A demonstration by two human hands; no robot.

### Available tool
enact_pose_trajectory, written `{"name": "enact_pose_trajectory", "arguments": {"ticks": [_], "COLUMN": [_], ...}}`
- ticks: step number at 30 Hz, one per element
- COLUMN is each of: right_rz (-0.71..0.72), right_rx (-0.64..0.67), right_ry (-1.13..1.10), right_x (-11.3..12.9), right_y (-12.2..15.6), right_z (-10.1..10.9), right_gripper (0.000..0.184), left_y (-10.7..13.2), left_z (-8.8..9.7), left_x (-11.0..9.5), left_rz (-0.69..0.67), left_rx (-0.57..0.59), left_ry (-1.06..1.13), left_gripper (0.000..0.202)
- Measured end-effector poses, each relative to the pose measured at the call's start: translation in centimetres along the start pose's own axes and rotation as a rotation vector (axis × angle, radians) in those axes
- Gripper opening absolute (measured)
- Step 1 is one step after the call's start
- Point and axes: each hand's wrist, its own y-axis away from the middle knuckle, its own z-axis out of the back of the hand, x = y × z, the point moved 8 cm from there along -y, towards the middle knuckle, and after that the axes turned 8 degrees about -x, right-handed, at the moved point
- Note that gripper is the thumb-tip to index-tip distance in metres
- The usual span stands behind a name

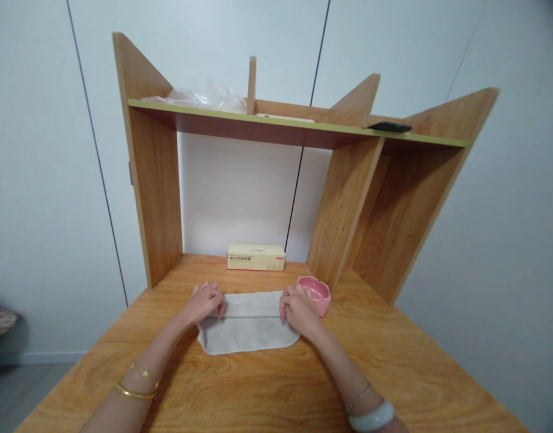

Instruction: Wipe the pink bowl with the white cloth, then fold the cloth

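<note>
A light grey cloth (252,334) lies on the wooden desk, with its far part folded over toward me so that a straight crease or edge runs across it. At its far left corner my left hand (207,300) is closed, fingers pinching the fabric. My right hand (299,305) grips the far right corner in the same way, with its fingertips curled down and partly hidden. Just behind the right hand stands a pink ashtray-like bowl (319,293) with a notched rim, partly covered by that hand.
A long cream box (256,257) with printed characters stands at the back of the desk (258,397). Over it rises a wooden shelf unit (157,198) with upright side panels. On its upper shelf lie a clear plastic bag (204,97) and a flat black object (389,127).
</note>
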Motion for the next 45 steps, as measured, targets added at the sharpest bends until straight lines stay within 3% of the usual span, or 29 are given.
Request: {"name": "enact_pose_trajectory", "arguments": {"ticks": [5, 11, 16, 19, 22, 26, 30, 37, 40, 42, 45], "right_rz": [0.046, 0.078, 0.025, 0.045, 0.163, 0.297, 0.312, 0.233, 0.154, 0.094, 0.042], "right_rx": [-0.028, 0.044, 0.064, 0.204, 0.329, 0.304, 0.299, 0.610, 0.532, 0.456, 0.486], "right_ry": [0.062, 0.149, 0.092, 0.040, 0.068, 0.208, 0.260, 0.085, 0.041, 0.127, 0.274], "right_x": [0.2, -0.2, -0.1, 1.0, 3.2, 5.7, 6.1, 4.7, 4.2, 3.7, 3.2], "right_y": [0.3, 0.6, 0.7, 1.4, 2.7, 3.6, 4.8, 8.4, 7.4, 6.6, 6.6], "right_z": [-0.3, -1.0, 0.4, 0.2, -0.4, -0.7, -0.3, 1.2, 2.5, 2.8, 2.0], "right_gripper": [0.014, 0.021, 0.018, 0.021, 0.026, 0.018, 0.020, 0.009, 0.012, 0.026, 0.049], "left_y": [0.1, 0.9, 1.0, 1.1, 1.1, 0.9, 0.7, 2.3, 3.3, 3.8, 4.1], "left_z": [-0.3, -0.8, -0.6, -1.5, -2.1, -1.9, -1.8, -3.6, -4.1, -4.4, -4.6], "left_x": [0.0, 0.0, -0.6, -1.1, -1.5, -1.8, -1.9, -4.8, -5.8, -6.0, -5.7], "left_rz": [-0.013, -0.011, -0.032, -0.057, -0.058, -0.076, -0.087, -0.138, -0.163, -0.170, -0.169], "left_rx": [-0.003, 0.066, 0.085, 0.170, 0.181, 0.098, 0.076, 0.397, 0.519, 0.567, 0.609], "left_ry": [-0.034, -0.119, -0.072, 0.027, 0.061, 0.069, 0.114, 0.257, 0.267, 0.253, 0.206], "left_gripper": [0.023, 0.033, 0.031, 0.025, 0.023, 0.023, 0.020, 0.027, 0.032, 0.035, 0.042]}}
